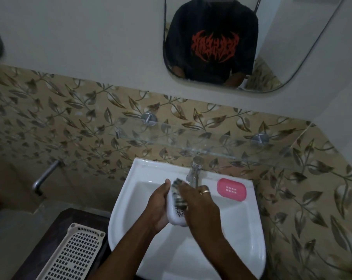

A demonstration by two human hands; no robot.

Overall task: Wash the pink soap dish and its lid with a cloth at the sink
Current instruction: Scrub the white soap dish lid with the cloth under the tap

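Over the white sink, my left hand cups a pale oval lid with a dark printed pattern, holding it from the left. My right hand, wearing a ring, presses a grey checked cloth against the lid's top; the cloth is blurred. The pink soap dish, oval with small drain holes, lies on the sink's back right ledge, apart from both hands. The chrome tap stands just behind my fingers.
A beige perforated basket rests on a dark counter at the lower left. A wall tap sticks out at left. A glass shelf on two chrome brackets spans the tiled wall above the sink, beneath a mirror.
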